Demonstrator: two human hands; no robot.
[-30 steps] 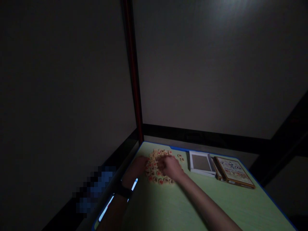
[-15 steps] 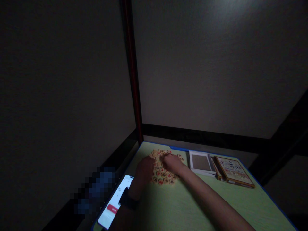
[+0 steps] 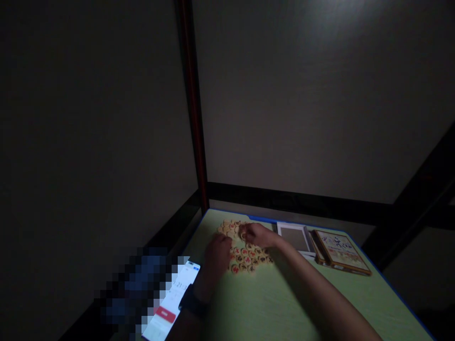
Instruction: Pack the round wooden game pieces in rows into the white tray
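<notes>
Head view: a cluster of round game pieces (image 3: 249, 253), pale discs with red or dark marks, lies flat at the far left of the green worktop (image 3: 284, 303). The left hand (image 3: 217, 253) rests flat on the cluster's near-left edge; the right hand (image 3: 256, 234) curls over its far side, though whether its grip holds a piece cannot be told. Judging by this, the pieces are being gathered or sorted; a clean pick needs one disc singled out. A white tray (image 3: 295, 237), a printed box (image 3: 339, 251) and a phone (image 3: 174, 303) lie nearby.
</notes>
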